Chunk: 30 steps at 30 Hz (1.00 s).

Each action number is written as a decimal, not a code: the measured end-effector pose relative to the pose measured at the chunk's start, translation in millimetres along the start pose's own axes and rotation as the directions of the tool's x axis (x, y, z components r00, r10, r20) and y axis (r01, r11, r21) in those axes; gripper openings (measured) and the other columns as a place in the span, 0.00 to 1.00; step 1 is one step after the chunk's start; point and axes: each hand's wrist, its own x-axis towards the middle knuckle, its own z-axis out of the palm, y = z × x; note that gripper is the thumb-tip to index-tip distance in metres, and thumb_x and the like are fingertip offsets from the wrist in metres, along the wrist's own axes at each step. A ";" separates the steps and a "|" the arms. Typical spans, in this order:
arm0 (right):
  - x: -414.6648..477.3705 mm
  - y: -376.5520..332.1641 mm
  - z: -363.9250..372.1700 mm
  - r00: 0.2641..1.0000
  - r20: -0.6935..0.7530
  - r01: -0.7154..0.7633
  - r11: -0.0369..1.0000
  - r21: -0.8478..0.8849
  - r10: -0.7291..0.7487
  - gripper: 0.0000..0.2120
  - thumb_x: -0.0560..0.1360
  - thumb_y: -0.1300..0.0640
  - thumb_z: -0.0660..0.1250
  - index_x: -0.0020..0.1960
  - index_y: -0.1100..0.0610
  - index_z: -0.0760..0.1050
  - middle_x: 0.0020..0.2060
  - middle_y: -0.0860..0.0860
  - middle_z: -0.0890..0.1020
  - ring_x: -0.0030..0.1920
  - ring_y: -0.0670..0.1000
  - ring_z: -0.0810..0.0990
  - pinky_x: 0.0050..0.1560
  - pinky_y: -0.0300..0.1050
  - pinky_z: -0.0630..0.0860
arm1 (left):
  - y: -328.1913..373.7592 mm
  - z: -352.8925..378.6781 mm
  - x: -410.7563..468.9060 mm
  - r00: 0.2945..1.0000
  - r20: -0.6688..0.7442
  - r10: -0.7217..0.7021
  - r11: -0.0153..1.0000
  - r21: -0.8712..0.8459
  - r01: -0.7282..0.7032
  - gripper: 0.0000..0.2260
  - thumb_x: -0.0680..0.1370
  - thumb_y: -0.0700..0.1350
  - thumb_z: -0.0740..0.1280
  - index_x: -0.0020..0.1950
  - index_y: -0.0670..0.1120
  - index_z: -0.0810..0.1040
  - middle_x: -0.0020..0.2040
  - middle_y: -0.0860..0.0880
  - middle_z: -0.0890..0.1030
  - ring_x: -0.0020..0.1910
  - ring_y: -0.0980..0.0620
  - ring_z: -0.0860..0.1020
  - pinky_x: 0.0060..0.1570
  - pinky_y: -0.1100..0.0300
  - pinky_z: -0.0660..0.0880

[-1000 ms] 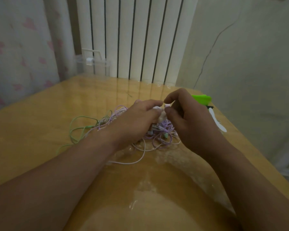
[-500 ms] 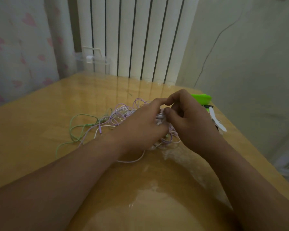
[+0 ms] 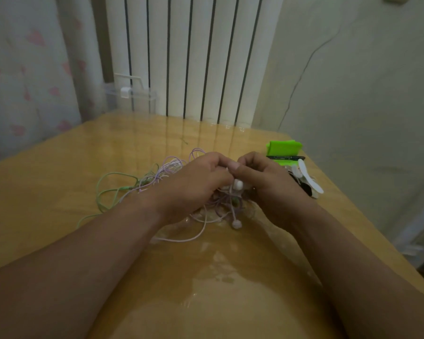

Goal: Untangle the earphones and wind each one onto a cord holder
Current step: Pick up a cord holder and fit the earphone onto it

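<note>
Earphones (image 3: 168, 171) lie tangled on the table (image 3: 47, 182), their loose green and lilac loops trailing left of the knot's core. Over that core the left hand (image 3: 194, 187) and right hand (image 3: 269, 187) meet fingertip to fingertip, each pinching cord beside a white earbud (image 3: 238, 184). Right of the tangle, past the right hand, lie what look like cord holders (image 3: 283, 148), so a freed lead probably travels rightward.

L hand (image 3: 194, 184) + R hand (image 3: 269, 184) pinch tangled earphones (image 3: 168, 168) on table (image 3: 59, 167).
</note>
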 end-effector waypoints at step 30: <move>-5.8 -6.2 5.5 0.997 -0.076 -0.022 0.993 -0.112 0.013 0.04 0.82 0.62 0.69 0.55 0.62 0.79 0.40 0.55 0.87 0.39 0.52 0.85 0.39 0.42 0.81 | 5.2 -19.3 9.6 0.967 -0.254 0.010 0.959 -0.271 -0.081 0.10 0.82 0.36 0.62 0.58 0.36 0.82 0.50 0.34 0.83 0.40 0.48 0.79 0.34 0.60 0.73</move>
